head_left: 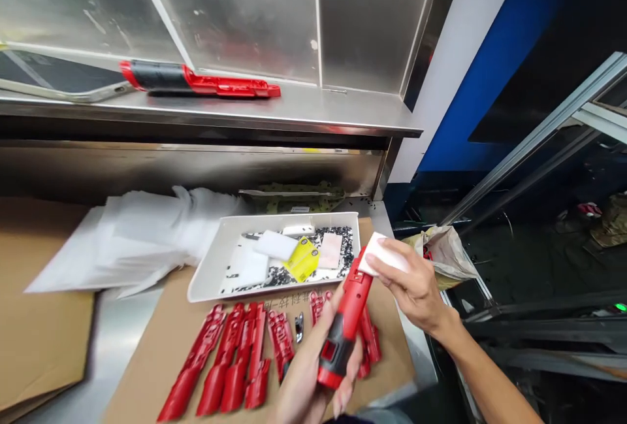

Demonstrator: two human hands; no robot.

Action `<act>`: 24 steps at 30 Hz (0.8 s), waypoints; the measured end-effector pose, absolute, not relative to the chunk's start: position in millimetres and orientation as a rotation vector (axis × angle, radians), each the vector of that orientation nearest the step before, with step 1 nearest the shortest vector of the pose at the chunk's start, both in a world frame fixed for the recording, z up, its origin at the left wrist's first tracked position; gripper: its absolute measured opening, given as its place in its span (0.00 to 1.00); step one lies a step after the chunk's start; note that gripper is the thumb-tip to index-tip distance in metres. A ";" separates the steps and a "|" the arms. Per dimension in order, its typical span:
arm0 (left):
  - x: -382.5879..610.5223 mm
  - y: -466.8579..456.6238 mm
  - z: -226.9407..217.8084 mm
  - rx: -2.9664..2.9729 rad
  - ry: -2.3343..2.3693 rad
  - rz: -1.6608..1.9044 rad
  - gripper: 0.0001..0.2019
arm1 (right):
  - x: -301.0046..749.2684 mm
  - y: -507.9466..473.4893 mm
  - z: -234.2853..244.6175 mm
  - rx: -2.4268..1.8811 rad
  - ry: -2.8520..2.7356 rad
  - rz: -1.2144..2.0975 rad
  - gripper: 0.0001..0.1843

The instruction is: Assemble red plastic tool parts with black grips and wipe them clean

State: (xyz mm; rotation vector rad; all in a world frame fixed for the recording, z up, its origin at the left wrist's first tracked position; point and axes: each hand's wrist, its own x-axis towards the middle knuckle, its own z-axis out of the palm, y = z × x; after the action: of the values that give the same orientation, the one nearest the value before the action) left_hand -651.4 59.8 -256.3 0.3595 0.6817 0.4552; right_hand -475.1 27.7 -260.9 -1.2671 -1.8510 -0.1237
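My left hand is wrapped round the lower end of a red plastic tool handle with a black grip, holding it tilted up to the right. My right hand pinches a small white block and presses it against the upper tip of that handle. Below and to the left, several loose red handle shells lie in a row on a brown cardboard sheet. A few more red shells lie under the held handle.
A white tray behind the cardboard holds white pads, a yellow piece and small black parts. Folded white sheets lie at left. On the steel shelf above rest a red-and-black handle and a phone. A crumpled bag sits at right.
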 end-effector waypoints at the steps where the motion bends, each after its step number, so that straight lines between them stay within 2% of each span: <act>1: -651.0 60.2 -256.3 0.360 0.671 0.449 0.24 | -475.4 27.8 -261.2 -1.259 -1.851 -0.116 0.22; 4: -651.2 62.8 -259.1 0.231 0.628 0.388 0.21 | -473.4 30.2 -261.4 -1.146 -1.947 -0.012 0.21; 9: -658.9 67.7 -269.1 -0.018 0.345 0.275 0.12 | -470.8 34.8 -259.7 -1.264 -1.815 -0.074 0.21; 12: -663.6 68.9 -271.7 -0.147 0.250 0.247 0.16 | -473.3 33.9 -258.4 -1.171 -1.979 -0.020 0.19; 15: -664.1 68.6 -271.7 -0.184 0.212 0.217 0.19 | -474.4 33.2 -257.5 -1.313 -1.788 -0.136 0.18; 19: -661.3 67.2 -273.4 -0.175 0.198 0.227 0.12 | -477.6 30.5 -258.3 -1.209 -1.979 -0.086 0.19; 21: -660.5 66.2 -274.5 -0.128 0.238 0.256 0.09 | -478.6 29.5 -258.1 -1.287 -1.874 -0.094 0.19; 24: -661.1 64.4 -275.7 0.000 0.361 0.290 0.15 | -482.2 27.8 -255.9 -1.346 -1.762 -0.040 0.20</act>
State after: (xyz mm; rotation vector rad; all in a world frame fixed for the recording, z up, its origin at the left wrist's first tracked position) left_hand -661.1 64.4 -275.7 0.0000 0.3608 0.2905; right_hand -482.2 27.8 -255.9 -1.3457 -1.7618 -0.0404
